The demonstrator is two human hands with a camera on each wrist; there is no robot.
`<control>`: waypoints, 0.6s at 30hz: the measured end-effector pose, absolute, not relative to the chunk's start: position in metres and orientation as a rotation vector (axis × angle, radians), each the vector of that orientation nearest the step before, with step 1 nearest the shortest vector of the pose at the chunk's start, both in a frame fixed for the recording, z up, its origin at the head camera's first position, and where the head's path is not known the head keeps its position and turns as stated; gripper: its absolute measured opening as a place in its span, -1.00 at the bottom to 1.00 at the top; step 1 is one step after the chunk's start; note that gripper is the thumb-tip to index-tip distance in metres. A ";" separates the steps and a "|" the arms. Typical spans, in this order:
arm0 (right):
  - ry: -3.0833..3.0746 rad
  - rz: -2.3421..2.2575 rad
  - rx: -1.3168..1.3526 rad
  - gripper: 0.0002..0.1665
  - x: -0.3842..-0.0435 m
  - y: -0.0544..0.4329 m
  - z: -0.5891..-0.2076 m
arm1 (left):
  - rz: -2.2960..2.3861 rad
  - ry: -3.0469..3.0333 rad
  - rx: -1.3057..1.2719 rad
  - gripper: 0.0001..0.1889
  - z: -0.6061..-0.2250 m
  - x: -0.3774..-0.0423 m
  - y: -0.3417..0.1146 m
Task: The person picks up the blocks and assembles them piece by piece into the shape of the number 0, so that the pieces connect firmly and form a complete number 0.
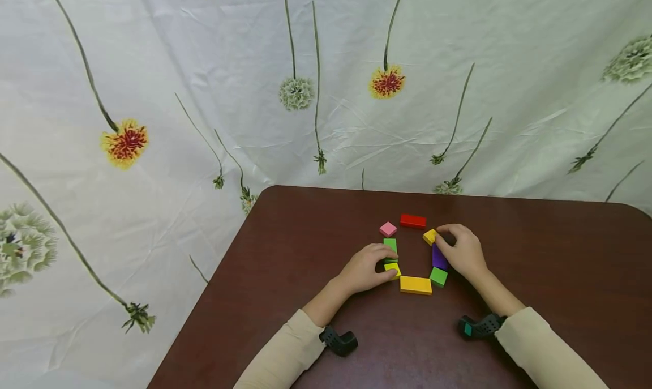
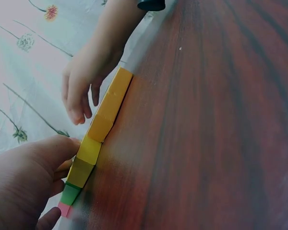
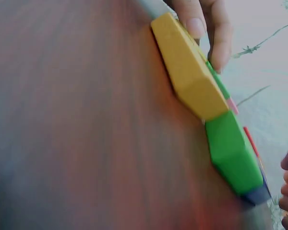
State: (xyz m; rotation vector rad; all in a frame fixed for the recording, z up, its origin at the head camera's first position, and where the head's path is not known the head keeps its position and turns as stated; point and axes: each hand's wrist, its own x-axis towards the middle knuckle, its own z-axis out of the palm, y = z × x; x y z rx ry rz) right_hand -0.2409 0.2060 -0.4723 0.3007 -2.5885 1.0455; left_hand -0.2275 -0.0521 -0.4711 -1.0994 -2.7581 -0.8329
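Note:
In the head view my left hand (image 1: 363, 269) reaches over the left side of a ring of blocks. Its thumb lies at a yellow block (image 1: 389, 267), and its fingers extend over a green block (image 1: 390, 246). Across the ring, my right hand (image 1: 463, 253) has thumb and index finger beside a small yellow block (image 1: 430, 236); contact is unclear. A purple block (image 1: 439, 257) lies partly under that hand, with a green block (image 1: 438, 276) nearer. An orange-yellow block (image 1: 415, 285) forms the near side; a red block (image 1: 413, 221) and a pink block (image 1: 388, 229) lie at the far side.
The dark brown table (image 1: 305, 225) has a rounded far left corner. Behind it hangs a pale cloth (image 1: 244, 66) printed with flowers. Black bands (image 1: 338, 341) sit at both wrists, over cream sleeves (image 1: 285, 349).

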 end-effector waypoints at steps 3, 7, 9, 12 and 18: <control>-2.604 1.015 0.423 -0.69 -0.236 0.213 -0.476 | -0.833 -2.763 -1.102 -0.67 -0.471 -0.228 -0.052; -2.598 0.986 0.546 -0.65 -0.232 0.214 -0.483 | -0.820 -2.763 -1.100 -0.67 -0.473 -0.229 -0.055; -2.599 0.987 0.565 -0.63 -0.232 0.213 -0.485 | -0.806 -2.765 -1.097 -0.67 -0.472 -0.229 -0.056; -2.601 1.017 0.558 -0.62 -0.233 0.213 -0.487 | -0.781 -2.785 -1.085 -0.67 -0.468 -0.229 -0.055; -2.590 1.067 0.510 -0.64 -0.229 0.217 -0.490 | -0.773 -2.816 -1.040 -0.70 -0.464 -0.230 -0.049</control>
